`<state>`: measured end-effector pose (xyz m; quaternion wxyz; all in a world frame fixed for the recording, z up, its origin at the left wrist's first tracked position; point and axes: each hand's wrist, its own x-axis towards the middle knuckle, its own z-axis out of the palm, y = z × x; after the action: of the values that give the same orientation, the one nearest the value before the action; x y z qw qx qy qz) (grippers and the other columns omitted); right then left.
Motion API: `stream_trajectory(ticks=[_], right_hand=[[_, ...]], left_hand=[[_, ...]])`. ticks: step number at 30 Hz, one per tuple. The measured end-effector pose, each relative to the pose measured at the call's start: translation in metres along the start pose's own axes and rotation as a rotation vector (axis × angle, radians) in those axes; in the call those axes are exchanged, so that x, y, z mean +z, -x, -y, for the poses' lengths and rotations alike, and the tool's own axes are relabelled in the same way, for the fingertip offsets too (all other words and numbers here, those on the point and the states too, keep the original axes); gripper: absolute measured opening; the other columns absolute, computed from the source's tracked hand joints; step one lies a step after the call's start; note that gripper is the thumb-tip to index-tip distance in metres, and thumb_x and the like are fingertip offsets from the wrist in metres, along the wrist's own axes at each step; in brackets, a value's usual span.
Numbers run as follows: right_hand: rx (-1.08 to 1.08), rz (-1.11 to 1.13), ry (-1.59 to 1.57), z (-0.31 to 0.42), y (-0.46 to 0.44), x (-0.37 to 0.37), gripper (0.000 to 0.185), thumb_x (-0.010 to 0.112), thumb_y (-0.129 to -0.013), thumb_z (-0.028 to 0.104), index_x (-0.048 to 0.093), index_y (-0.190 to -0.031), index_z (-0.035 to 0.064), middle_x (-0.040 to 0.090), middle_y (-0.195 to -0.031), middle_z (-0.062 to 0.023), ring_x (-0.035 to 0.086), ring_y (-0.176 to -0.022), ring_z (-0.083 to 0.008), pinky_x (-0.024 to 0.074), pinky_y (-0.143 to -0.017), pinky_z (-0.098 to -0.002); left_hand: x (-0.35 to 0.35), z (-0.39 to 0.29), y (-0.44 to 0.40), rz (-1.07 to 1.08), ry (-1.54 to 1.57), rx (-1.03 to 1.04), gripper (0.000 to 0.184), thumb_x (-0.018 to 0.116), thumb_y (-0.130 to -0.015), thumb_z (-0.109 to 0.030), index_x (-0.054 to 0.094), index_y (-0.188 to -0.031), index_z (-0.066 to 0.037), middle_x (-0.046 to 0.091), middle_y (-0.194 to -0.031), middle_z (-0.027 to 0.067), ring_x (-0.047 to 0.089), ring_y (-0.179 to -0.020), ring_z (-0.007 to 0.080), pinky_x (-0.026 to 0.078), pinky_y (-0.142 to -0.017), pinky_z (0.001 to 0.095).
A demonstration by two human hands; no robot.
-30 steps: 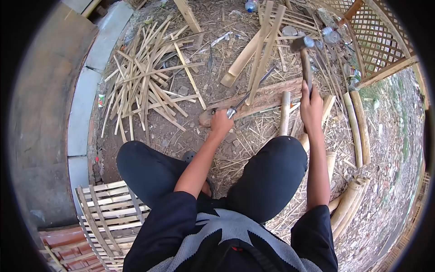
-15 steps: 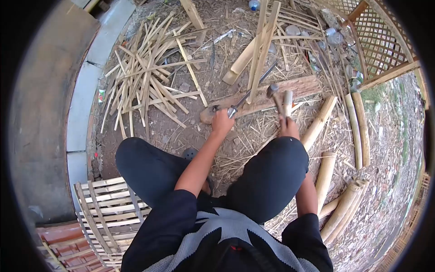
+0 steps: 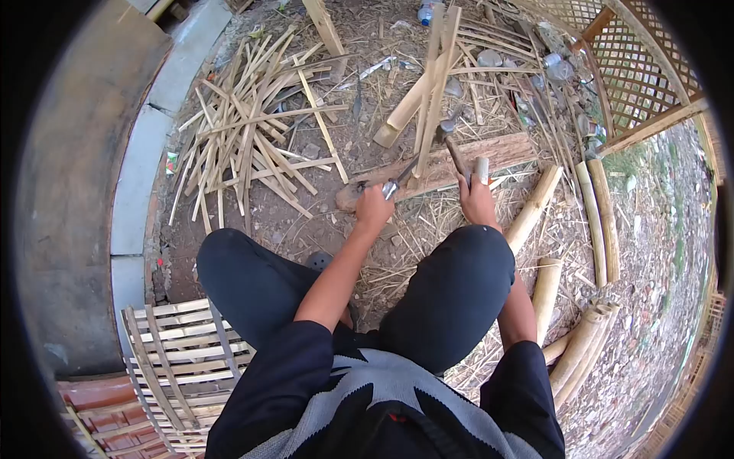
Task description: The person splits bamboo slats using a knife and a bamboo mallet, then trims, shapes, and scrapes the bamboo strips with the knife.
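Note:
My left hand [image 3: 373, 208] is closed around the handle of a machete [image 3: 391, 187], near the left end of a thick wooden plank [image 3: 508, 152]. Its blade runs up and to the right, to a bamboo piece [image 3: 434, 92] standing on the plank and split into two strips at its upper part. The strips hide some of the blade. My right hand [image 3: 477, 200] grips a hammer [image 3: 456, 156], whose head is beside the strips, close to the blade's far side; whether they touch I cannot tell. A short pale bamboo piece [image 3: 482, 170] shows just beyond my right hand.
A heap of thin bamboo strips [image 3: 252, 130] lies at the upper left. Bamboo poles [image 3: 537, 205] lie on the right. A slatted bamboo panel [image 3: 183, 359] is at the lower left, a lattice panel [image 3: 638, 65] at the upper right. Plastic bottles [image 3: 560, 67] litter the ground.
My right hand has moved up and slightly left, swinging the hammer head up and left toward the blade and strips. The standing bamboo has shifted slightly left; my left hand has hardly moved.

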<state>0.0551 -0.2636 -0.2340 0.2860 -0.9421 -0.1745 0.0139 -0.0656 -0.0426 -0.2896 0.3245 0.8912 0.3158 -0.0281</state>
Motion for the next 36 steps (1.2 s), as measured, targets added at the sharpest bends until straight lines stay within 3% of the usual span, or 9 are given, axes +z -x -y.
stream_trajectory(ticks=[10, 13, 16, 20, 25, 30, 31, 33, 36], right_hand=[[0.031, -0.167, -0.284, 0.062, -0.027, -0.09, 0.036, 0.051, -0.1, 0.03, 0.056, -0.092, -0.0048, 0.058, -0.062, -0.0272, 0.061, -0.063, -0.0477, 0.0438, -0.052, -0.0481], [-0.015, -0.188, -0.236, 0.027, -0.01, -0.038, 0.034, 0.051, -0.1, 0.03, 0.056, -0.097, -0.004, 0.06, -0.066, -0.0285, 0.062, -0.067, -0.048, 0.0461, -0.055, -0.0501], [0.038, 0.33, 0.117, -0.048, -0.006, -0.001, 0.04, 0.052, -0.098, 0.033, 0.057, -0.109, -0.0059, 0.063, -0.08, -0.0338, 0.063, -0.081, -0.0497, 0.0496, -0.069, -0.0566], [0.091, 0.116, 0.011, -0.057, 0.033, 0.011, 0.045, 0.053, -0.097, 0.037, 0.063, -0.1, -0.0061, 0.062, -0.078, -0.0338, 0.063, -0.081, -0.0491, 0.0492, -0.07, -0.0542], [0.09, -0.033, -0.137, 0.009, -0.004, -0.073, 0.042, 0.048, -0.1, 0.033, 0.06, -0.094, -0.0066, 0.061, -0.072, -0.0312, 0.058, -0.071, -0.0517, 0.0432, -0.06, -0.0536], [0.027, -0.13, -0.329, 0.034, -0.029, -0.072, 0.042, 0.045, -0.103, 0.033, 0.058, -0.09, -0.0046, 0.056, -0.063, -0.0197, 0.055, -0.056, -0.0319, 0.0416, -0.054, -0.0437], [0.106, -0.119, -0.442, 0.054, -0.024, -0.071, 0.041, 0.046, -0.102, 0.033, 0.057, -0.091, -0.0042, 0.056, -0.063, -0.0211, 0.054, -0.054, -0.0343, 0.042, -0.053, -0.0451], [0.101, -0.14, -0.454, 0.024, -0.019, -0.017, 0.04, 0.048, -0.101, 0.034, 0.055, -0.09, -0.004, 0.057, -0.065, -0.0237, 0.056, -0.055, -0.0386, 0.0433, -0.055, -0.0463], [0.083, -0.044, -0.093, -0.033, 0.003, 0.032, 0.041, 0.05, -0.1, 0.039, 0.063, -0.11, 0.0015, 0.067, -0.084, -0.0217, 0.065, -0.077, -0.0405, 0.0476, -0.064, -0.0452]], left_hand=[[-0.001, 0.003, 0.001, 0.04, -0.064, 0.034, 0.028, 0.072, -0.077, -0.021, 0.066, -0.099, -0.005, 0.069, -0.094, 0.0216, 0.067, -0.089, 0.0409, 0.053, -0.078, 0.0508], [0.0, 0.005, 0.008, 0.034, -0.048, 0.015, 0.028, 0.071, -0.077, -0.022, 0.066, -0.099, -0.006, 0.069, -0.096, 0.0207, 0.066, -0.089, 0.041, 0.053, -0.079, 0.0513], [0.022, 0.02, 0.018, -0.037, 0.017, 0.032, 0.028, 0.071, -0.077, -0.022, 0.066, -0.099, -0.006, 0.069, -0.096, 0.0202, 0.067, -0.09, 0.041, 0.053, -0.08, 0.0513], [0.018, 0.02, 0.003, -0.107, -0.01, 0.102, 0.026, 0.071, -0.078, -0.022, 0.066, -0.098, -0.006, 0.069, -0.096, 0.0206, 0.066, -0.091, 0.0409, 0.052, -0.08, 0.0511], [0.004, 0.007, 0.005, -0.004, -0.02, 0.019, 0.025, 0.071, -0.078, -0.022, 0.066, -0.098, -0.007, 0.069, -0.091, 0.0198, 0.067, -0.087, 0.0407, 0.053, -0.077, 0.0506], [0.006, 0.007, 0.005, -0.026, 0.022, 0.036, 0.024, 0.07, -0.078, -0.021, 0.066, -0.098, -0.008, 0.069, -0.089, 0.0197, 0.068, -0.085, 0.0402, 0.054, -0.075, 0.0506], [0.005, 0.008, 0.006, -0.018, 0.001, 0.026, 0.025, 0.07, -0.078, -0.022, 0.066, -0.098, -0.008, 0.069, -0.09, 0.0198, 0.068, -0.086, 0.0404, 0.053, -0.075, 0.0506], [0.004, 0.004, 0.007, 0.008, -0.034, 0.019, 0.025, 0.07, -0.078, -0.022, 0.067, -0.098, -0.008, 0.069, -0.09, 0.0199, 0.067, -0.087, 0.0406, 0.053, -0.076, 0.0505], [-0.003, -0.006, -0.003, 0.022, -0.043, 0.015, 0.026, 0.07, -0.078, -0.023, 0.067, -0.098, -0.007, 0.069, -0.092, 0.0209, 0.067, -0.088, 0.0408, 0.053, -0.078, 0.0502]])
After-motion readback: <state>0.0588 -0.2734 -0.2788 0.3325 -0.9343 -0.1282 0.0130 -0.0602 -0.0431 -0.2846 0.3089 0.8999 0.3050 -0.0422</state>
